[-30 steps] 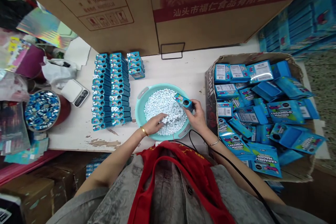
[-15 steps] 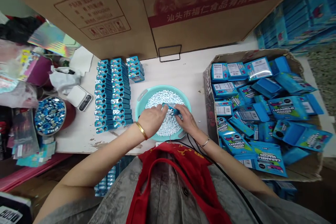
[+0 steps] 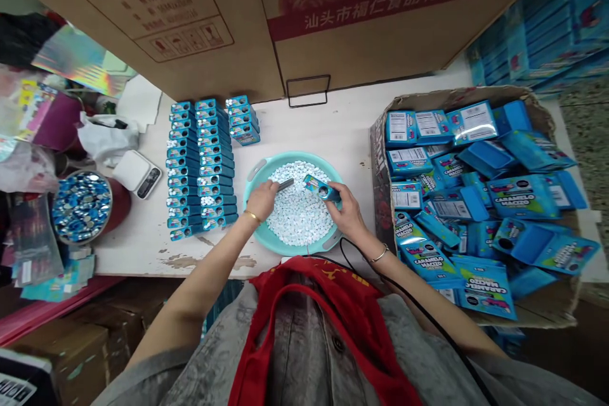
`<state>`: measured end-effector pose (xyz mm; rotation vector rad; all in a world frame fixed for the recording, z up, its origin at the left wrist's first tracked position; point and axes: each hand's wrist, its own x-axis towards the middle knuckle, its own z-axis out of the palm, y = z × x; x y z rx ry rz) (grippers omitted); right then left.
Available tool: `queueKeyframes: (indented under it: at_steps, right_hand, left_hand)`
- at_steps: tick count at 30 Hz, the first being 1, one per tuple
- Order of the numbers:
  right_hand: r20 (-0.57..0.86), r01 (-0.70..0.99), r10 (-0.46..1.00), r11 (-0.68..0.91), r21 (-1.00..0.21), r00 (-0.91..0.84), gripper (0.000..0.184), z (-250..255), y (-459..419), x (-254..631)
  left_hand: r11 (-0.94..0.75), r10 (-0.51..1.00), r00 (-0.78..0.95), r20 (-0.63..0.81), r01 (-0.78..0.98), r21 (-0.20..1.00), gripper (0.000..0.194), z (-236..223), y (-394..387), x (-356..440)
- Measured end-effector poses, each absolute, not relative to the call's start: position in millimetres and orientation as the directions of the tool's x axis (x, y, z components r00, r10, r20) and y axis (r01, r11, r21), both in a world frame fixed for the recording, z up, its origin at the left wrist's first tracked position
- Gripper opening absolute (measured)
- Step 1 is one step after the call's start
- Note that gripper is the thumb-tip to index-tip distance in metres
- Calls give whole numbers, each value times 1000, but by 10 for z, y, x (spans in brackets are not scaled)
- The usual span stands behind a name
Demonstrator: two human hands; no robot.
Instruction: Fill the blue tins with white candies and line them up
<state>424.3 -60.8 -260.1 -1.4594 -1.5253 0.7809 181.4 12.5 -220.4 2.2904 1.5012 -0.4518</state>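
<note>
A turquoise basin (image 3: pixel 251 206) full of small white candies (image 3: pixel 297 216) stands at the table's front edge. My left hand (image 3: pixel 261 201), over the basin's left side, is closed on a small dark grey strip-like tool (image 3: pixel 285 184), its exact kind unclear; the far end points right over the candies. At the right side, my right hand (image 3: pixel 346 209) grips a blue candy box (image 3: pixel 318 187) tilted above the candies, a dark round hole showing in its face. Left of the basin, similar blue boxes (image 3: pixel 216 181) stand in rows, some with white candies at their openings.
A carton (image 3: pixel 380 158) heaped with blue packages (image 3: pixel 521 196) stands on the right. A large cardboard box (image 3: pixel 342 57) walls off the back. At left are a white scale (image 3: pixel 136 171) and a pot of shiny blue pieces (image 3: pixel 83 206). A black cable (image 3: pixel 413 311) crosses my lap.
My hands have moved apart: the left drew back leftward and now shows the grey tool. The right moved slightly right with the blue box, whose hole is now visible.
</note>
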Motion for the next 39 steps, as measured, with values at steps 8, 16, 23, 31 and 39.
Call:
queueKeyframes:
  at_steps: [8,16,23,31,39]
  right_hand:
    - [97,408,985,30,-912,143,35,-2526,-544,4297]
    - [55,386,985,-12,-922,162,36,-2548,-550,4301]
    - [122,442,989,71,-894,89,35,-2567,-595,4287]
    - [224,484,971,238,-842,-87,41,-2606,-679,4145]
    - [228,434,969,247,-866,-97,41,-2695,-740,4092]
  left_hand:
    - [-440,667,577,-472,816,375,43,-2819,-350,2093]
    - [-257,633,668,-391,658,708,44,-2697,-499,2003]
    - [-311,676,701,-228,552,774,31,-1894,-285,1725]
    - [-543,653,588,-478,803,245,34,-1052,-74,2168]
    - [-655,648,537,-540,755,-34,49,-574,-228,2530]
